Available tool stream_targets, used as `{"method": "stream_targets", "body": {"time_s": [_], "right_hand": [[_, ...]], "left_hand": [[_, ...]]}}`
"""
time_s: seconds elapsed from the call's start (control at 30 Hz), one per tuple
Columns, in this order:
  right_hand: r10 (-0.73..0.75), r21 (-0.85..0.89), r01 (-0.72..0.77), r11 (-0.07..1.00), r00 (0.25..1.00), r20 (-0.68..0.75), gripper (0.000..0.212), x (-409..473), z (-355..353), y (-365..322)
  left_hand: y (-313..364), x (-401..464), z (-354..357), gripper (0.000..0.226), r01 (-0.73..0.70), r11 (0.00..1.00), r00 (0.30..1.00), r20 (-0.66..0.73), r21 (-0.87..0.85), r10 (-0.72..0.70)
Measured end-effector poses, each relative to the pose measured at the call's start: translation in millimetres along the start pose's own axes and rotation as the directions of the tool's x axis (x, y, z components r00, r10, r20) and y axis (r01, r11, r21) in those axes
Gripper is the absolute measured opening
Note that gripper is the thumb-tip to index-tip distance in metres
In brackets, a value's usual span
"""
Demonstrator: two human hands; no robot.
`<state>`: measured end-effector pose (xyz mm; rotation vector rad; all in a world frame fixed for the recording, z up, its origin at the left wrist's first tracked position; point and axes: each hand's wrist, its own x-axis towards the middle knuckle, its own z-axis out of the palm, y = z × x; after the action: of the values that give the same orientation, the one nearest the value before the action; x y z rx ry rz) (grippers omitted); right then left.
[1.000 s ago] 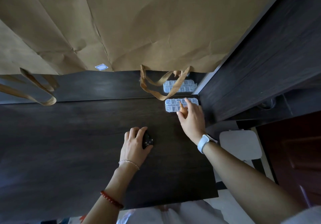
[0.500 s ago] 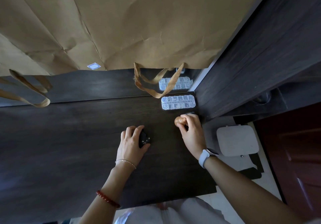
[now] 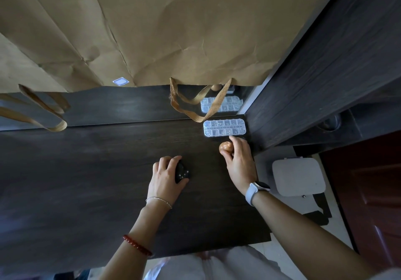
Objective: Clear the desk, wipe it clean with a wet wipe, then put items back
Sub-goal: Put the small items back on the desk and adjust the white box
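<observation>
Dark wood-grain desk (image 3: 86, 182), set against a mirrored back panel and a dark side wall on the right. A large brown paper bag (image 3: 152, 30) hangs over the back, its woven handles (image 3: 195, 106) drooping toward the desk's far right corner. Clear compartment box (image 3: 224, 128) lies flat in that corner, close against the side wall; its reflection shows just behind it.

Left hand (image 3: 166, 179): on the desk mid-right, fingers curled over a small black object (image 3: 181, 172), gripping it against the surface. Object type cannot be told.

Right hand (image 3: 239, 162): just in front of the compartment box, thumb and fingers pinching a small round brown object (image 3: 225, 147). White watch on that wrist; bead bracelet on the left forearm.

White square stool (image 3: 298, 176) on the floor beside the desk's right edge.
</observation>
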<state>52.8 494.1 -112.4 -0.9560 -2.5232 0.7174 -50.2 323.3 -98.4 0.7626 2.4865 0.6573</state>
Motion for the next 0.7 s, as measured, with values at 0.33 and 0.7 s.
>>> {"method": "stream_targets", "body": {"time_s": [0.33,0.7], "right_hand": [[-0.071,0.044,0.075,0.996,0.994,-0.088,0.051,-16,-21,-6],[-0.473,0.018,0.499,0.866,0.808,0.351,0.035,-40,32,-61]], "left_hand": [[2,-1,3,0.063,0.021,1.000,0.999,-0.034,0.017,-0.021],[-40,-40,-40,0.055,0.110,0.987,0.944,-0.299,-0.115,-0.140]]}}
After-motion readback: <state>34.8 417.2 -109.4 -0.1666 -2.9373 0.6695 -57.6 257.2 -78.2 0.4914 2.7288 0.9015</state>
